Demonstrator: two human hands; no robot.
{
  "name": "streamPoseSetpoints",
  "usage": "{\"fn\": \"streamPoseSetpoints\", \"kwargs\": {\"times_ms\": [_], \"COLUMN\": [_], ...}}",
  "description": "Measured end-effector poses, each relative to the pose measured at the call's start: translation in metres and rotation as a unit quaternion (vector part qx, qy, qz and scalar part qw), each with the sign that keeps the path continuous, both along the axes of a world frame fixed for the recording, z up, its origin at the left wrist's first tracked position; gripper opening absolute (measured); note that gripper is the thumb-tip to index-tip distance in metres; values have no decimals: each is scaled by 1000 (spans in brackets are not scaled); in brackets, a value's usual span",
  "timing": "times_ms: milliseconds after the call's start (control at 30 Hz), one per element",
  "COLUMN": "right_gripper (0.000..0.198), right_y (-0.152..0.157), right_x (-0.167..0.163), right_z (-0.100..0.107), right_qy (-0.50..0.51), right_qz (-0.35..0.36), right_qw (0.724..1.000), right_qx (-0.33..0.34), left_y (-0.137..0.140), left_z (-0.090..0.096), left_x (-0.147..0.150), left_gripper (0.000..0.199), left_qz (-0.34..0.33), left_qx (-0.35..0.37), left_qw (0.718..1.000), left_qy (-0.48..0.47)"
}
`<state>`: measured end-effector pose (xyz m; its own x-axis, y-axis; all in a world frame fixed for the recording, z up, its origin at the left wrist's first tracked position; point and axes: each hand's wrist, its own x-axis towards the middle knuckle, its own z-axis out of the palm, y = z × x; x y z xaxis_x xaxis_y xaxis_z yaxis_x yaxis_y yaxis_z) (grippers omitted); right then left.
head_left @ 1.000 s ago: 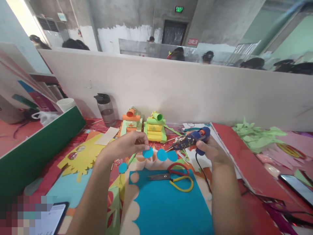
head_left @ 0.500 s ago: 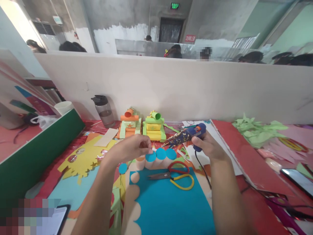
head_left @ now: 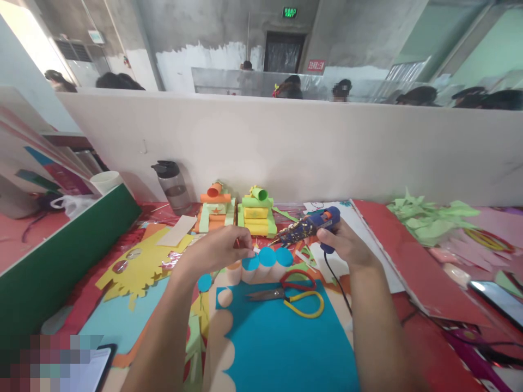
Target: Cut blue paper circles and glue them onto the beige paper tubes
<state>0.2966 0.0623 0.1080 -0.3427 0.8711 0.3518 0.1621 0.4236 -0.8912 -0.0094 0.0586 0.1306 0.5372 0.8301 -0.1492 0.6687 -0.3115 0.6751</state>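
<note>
In my right hand (head_left: 345, 239) is a blue hot glue gun (head_left: 308, 226), its nozzle pointing left above the paper tubes. My left hand (head_left: 224, 247) is closed in a pinch at the edge of a blue paper disc (head_left: 250, 263) on one of the pale tubes; what the fingertips hold, if anything, is hidden. Two more blue discs (head_left: 267, 256) cap the tubes beside it. An orange-topped tube (head_left: 234, 273) stands below my left fingers. Scissors (head_left: 267, 294) with red and yellow handles lie partly spread on a blue sheet (head_left: 281, 343) with circles cut from its left edge.
Two paper tank models (head_left: 256, 215) stand at the back near a water bottle (head_left: 174, 188). Yellow cut paper (head_left: 139, 261) and a green board (head_left: 69, 245) are on the left. The glue gun's cord (head_left: 341, 286) runs beside my right wrist. A phone (head_left: 498, 299) lies far right.
Both hands and the glue gun stay almost in the same place over the tubes. The whole view has shifted very slightly.
</note>
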Motion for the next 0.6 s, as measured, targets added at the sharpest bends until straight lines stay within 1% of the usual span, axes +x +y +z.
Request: {"fn": "streamPoseSetpoints", "kwargs": {"times_ms": [100,233,433,600], "right_gripper": [38,41,41,45], "right_y": [0,0,1,5], "right_x": [-1,-1,4,7], "right_z": [0,-1,-6,-17], "right_qy": [5,13,16,30], "right_qz": [13,31,18,4], "right_qw": [1000,999,999,998], "right_qx": [3,-4,-22,-47], "left_y": [-1,-1,-1,-5], "left_z": [1,3,2,5], "left_x": [0,2,1,-12], "left_gripper": [15,15,16,13], "left_qz": [3,7,-3,-9], "left_qx": [2,9,36,79], "left_qw": [1000,1000,999,997], "left_qy": [10,23,28,26]}}
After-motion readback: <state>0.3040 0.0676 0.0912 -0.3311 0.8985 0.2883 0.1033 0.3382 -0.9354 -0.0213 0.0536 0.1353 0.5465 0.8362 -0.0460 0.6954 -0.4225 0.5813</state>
